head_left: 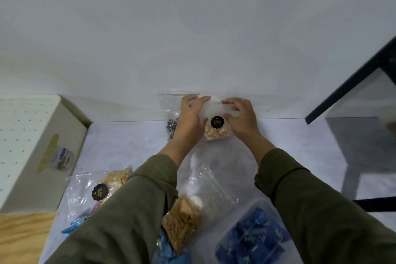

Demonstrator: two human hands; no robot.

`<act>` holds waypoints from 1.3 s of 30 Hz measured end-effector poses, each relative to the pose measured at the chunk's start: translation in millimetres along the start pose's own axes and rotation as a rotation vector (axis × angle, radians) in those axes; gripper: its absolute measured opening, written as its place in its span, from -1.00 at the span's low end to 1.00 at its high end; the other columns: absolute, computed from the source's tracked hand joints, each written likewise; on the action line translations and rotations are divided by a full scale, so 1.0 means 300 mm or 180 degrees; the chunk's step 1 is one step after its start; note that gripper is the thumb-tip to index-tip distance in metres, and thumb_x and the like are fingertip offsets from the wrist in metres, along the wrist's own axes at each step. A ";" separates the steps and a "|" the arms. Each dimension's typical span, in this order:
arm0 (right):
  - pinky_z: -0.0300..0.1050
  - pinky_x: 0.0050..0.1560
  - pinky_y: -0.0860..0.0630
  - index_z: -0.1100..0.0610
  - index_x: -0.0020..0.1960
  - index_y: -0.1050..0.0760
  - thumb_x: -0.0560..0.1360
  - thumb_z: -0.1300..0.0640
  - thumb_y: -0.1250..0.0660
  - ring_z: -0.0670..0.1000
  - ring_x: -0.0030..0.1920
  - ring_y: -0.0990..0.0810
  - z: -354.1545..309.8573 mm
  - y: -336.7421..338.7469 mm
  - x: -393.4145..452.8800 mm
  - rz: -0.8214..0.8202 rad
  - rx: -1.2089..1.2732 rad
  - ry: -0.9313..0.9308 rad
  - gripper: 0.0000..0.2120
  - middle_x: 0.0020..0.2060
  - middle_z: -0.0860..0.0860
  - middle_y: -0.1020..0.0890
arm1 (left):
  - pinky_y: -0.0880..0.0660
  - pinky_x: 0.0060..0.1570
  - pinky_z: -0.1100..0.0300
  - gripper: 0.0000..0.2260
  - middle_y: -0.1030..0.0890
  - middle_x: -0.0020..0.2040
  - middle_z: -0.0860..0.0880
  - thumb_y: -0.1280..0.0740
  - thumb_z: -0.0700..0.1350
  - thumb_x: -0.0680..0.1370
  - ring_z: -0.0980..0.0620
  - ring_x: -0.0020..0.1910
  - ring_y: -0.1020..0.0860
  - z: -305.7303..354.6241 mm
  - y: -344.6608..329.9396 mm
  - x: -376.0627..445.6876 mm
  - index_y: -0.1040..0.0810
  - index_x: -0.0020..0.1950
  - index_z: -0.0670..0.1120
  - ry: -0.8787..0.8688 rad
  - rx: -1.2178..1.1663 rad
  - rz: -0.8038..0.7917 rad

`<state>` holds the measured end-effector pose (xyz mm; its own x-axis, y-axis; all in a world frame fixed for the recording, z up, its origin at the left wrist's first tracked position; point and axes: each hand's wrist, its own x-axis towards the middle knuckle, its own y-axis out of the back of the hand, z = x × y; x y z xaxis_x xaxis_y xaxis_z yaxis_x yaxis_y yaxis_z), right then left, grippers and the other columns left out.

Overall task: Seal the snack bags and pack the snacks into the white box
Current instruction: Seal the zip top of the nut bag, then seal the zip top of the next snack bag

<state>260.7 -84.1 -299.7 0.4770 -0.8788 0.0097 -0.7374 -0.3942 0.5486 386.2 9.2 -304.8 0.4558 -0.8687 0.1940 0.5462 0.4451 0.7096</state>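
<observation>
A clear zip bag of pale biscuits [216, 132] with a round black label stands upright against the wall at the far edge of the table. My left hand [190, 118] pinches the left end of its top strip. My right hand [241, 117] pinches the right end. Behind my left hand leans another clear bag [171, 111] holding dark striped pieces. Nearer me lie a labelled bag of light snacks [98, 186] and a bag of stick biscuits [182, 221], partly under my left sleeve. The white box [32, 146] stands at the left.
A clear plastic container [252, 240] with blue wrapped snacks sits at the front right. Blue wrapped pieces [70, 228] lie at the front left. An empty clear bag [212, 186] lies in the middle. A black frame [353, 79] stands at the right.
</observation>
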 end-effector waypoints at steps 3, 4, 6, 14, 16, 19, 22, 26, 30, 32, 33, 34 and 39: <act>-0.36 0.23 -0.21 0.05 0.24 -0.49 0.45 0.31 -0.33 0.01 0.32 -0.35 -0.023 0.016 -0.034 0.0057 -0.0139 0.0056 -0.61 0.31 0.08 -0.37 | -0.38 0.06 0.30 -0.48 -0.19 0.42 -0.11 -0.37 -0.31 0.46 0.06 0.24 -0.34 0.033 0.047 -0.018 -0.38 0.37 0.00 0.0007 0.0020 -0.0046; -0.34 0.26 -0.19 0.06 0.28 -0.47 0.45 0.30 -0.33 0.02 0.37 -0.31 -0.032 0.020 -0.052 0.0095 -0.0155 0.0105 -0.58 0.36 0.09 -0.34 | -0.41 0.06 0.27 -0.48 -0.17 0.44 -0.09 -0.37 -0.29 0.47 0.07 0.25 -0.33 0.043 0.063 -0.026 -0.37 0.38 0.02 -0.0001 0.0006 -0.0095; -0.27 0.30 -0.20 0.07 0.33 -0.43 0.46 0.28 -0.34 0.05 0.42 -0.28 -0.054 0.028 -0.097 0.0203 -0.0166 0.0222 -0.55 0.40 0.12 -0.31 | -0.45 0.12 0.17 -0.48 -0.15 0.46 -0.07 -0.37 -0.25 0.49 0.01 0.31 -0.32 0.058 0.094 -0.045 -0.35 0.40 0.04 -0.0047 -0.0038 -0.0217; -0.09 0.40 -0.17 -0.07 0.40 -0.31 0.53 0.11 -0.27 0.02 0.44 -0.22 -0.106 -0.039 -0.417 0.0088 -0.0632 -0.0071 -0.55 0.46 -0.01 -0.26 | -0.32 0.29 0.13 -0.48 -0.18 0.45 -0.12 -0.37 -0.11 0.51 -0.09 0.33 -0.36 0.024 0.161 -0.238 -0.29 0.44 0.04 -0.0459 -0.0012 -0.0931; -0.12 0.40 -0.15 -0.09 0.41 -0.29 0.53 0.13 -0.28 0.00 0.44 -0.21 -0.102 -0.068 -0.512 0.0013 -0.0641 -0.0282 -0.53 0.46 -0.02 -0.24 | -0.33 0.27 0.17 -0.47 -0.23 0.42 -0.16 -0.38 -0.11 0.50 -0.12 0.29 -0.40 -0.003 0.159 -0.304 -0.30 0.44 -0.01 -0.0655 0.0035 -0.1095; -0.11 0.41 -0.15 -0.11 0.39 -0.32 0.53 0.15 -0.28 0.02 0.44 -0.21 -0.076 -0.103 -0.617 -0.0016 -0.0640 -0.0485 -0.53 0.46 0.01 -0.26 | -0.27 0.25 0.25 -0.47 -0.25 0.40 -0.18 -0.38 -0.07 0.50 -0.12 0.30 -0.40 -0.042 0.146 -0.375 -0.31 0.44 0.01 -0.0782 0.0097 -0.1372; -0.05 0.42 -0.15 -0.12 0.38 -0.33 0.53 0.16 -0.27 0.03 0.43 -0.23 -0.048 -0.124 -0.671 -0.0055 -0.0714 -0.0710 -0.54 0.45 0.02 -0.27 | -0.31 0.31 0.10 -0.46 -0.23 0.42 -0.19 -0.37 -0.08 0.50 -0.14 0.35 -0.34 -0.066 0.121 -0.407 -0.28 0.46 0.04 -0.0766 0.0208 -0.1618; -0.16 0.38 -0.18 -0.05 0.38 -0.36 0.53 0.19 -0.27 0.02 0.41 -0.27 -0.017 -0.129 -0.696 -0.0099 -0.0799 -0.0773 -0.57 0.42 0.05 -0.31 | -0.31 0.29 0.15 -0.44 -0.24 0.40 -0.16 -0.37 -0.14 0.50 -0.10 0.34 -0.34 -0.090 0.071 -0.423 -0.27 0.45 0.07 -0.0660 0.0193 -0.1732; -0.27 0.17 -0.28 0.00 0.32 -0.44 0.52 0.21 -0.28 0.03 0.21 -0.43 0.010 -0.126 -0.692 -0.0121 -0.0823 -0.0632 -0.62 0.24 0.07 -0.47 | -0.39 0.18 0.21 -0.47 -0.36 0.28 -0.11 -0.35 -0.19 0.51 -0.02 0.11 -0.47 -0.078 0.040 -0.421 -0.29 0.43 0.12 -0.0550 0.0139 -0.1781; -0.27 0.11 -0.34 -0.01 0.28 -0.48 0.52 0.22 -0.29 0.00 0.08 -0.48 0.012 -0.125 -0.687 -0.0106 -0.0654 -0.0678 -0.65 0.16 0.07 -0.52 | -0.39 0.10 0.26 -0.49 -0.42 0.20 -0.09 -0.33 -0.23 0.52 0.06 -0.01 -0.48 -0.061 0.038 -0.417 -0.32 0.41 0.12 -0.0494 0.0064 -0.1719; -0.26 0.09 -0.37 -0.03 0.26 -0.50 0.52 0.24 -0.29 -0.03 0.02 -0.48 0.010 -0.125 -0.682 -0.0100 -0.0546 -0.0732 -0.65 0.13 0.07 -0.54 | -0.40 0.08 0.26 -0.49 -0.46 0.16 -0.09 -0.32 -0.25 0.53 0.07 -0.05 -0.48 -0.053 0.040 -0.412 -0.33 0.40 0.12 -0.0470 0.0026 -0.1655; -0.26 0.07 -0.39 -0.04 0.24 -0.52 0.52 0.25 -0.28 -0.05 -0.02 -0.48 0.007 -0.123 -0.676 -0.0090 -0.0468 -0.0765 -0.66 0.11 0.08 -0.56 | -0.42 0.07 0.24 -0.50 -0.50 0.12 -0.09 -0.31 -0.27 0.53 0.07 -0.07 -0.48 -0.045 0.043 -0.406 -0.34 0.39 0.12 -0.0448 -0.0015 -0.1598; -0.27 0.03 -0.43 0.02 0.19 -0.56 0.54 0.26 -0.24 -0.09 -0.08 -0.49 -0.048 -0.097 -0.640 0.0047 -0.0428 -0.0475 -0.71 0.07 0.07 -0.63 | -0.45 0.02 0.24 -0.55 -0.63 -0.08 -0.09 -0.31 -0.28 0.52 -0.01 -0.08 -0.57 0.001 0.093 -0.384 -0.39 0.37 0.03 -0.0362 -0.0293 -0.1286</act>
<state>197.5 100.2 -305.5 0.3830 -0.9183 -0.1000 -0.6685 -0.3503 0.6561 348.7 121.6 -307.1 0.1148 -0.9933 -0.0099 0.7277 0.0773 0.6815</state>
